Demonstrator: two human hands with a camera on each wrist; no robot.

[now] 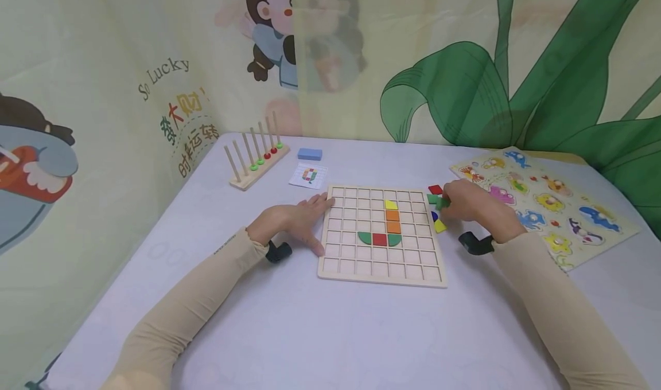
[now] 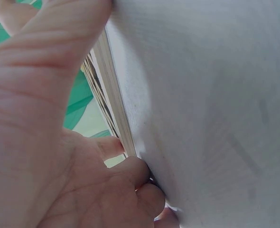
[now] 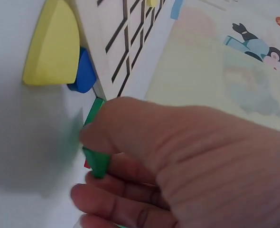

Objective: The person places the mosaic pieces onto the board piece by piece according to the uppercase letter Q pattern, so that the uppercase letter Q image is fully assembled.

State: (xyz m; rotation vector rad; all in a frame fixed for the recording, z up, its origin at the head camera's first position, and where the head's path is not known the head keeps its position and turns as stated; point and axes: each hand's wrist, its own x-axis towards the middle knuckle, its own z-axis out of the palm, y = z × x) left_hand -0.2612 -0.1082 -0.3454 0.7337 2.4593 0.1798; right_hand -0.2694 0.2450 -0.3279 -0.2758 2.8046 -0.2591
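A wooden grid board [image 1: 351,266] lies flat on the white table. Yellow, orange, red and green pieces sit in its cells, with a red square [image 1: 379,240] between two green quarter-rounds. My left hand [image 1: 294,221] rests spread against the board's left edge, thumb and fingers touching the rim. Beyond the right edge, my right hand [image 1: 465,202] pinches a small green piece [image 3: 98,162] between thumb and fingers. Around it lie a red piece [image 1: 435,189], a blue piece [image 3: 85,71] and a yellow piece [image 3: 54,45]; another green piece [image 1: 431,198] is close by.
Behind the board are a pattern card [image 1: 308,175] and a blue block [image 1: 310,154]. A wooden peg stand [image 1: 248,179] with red and green rings stands at the back left. An animal puzzle board [image 1: 560,206] lies to the right. A printed curtain hangs behind the table.
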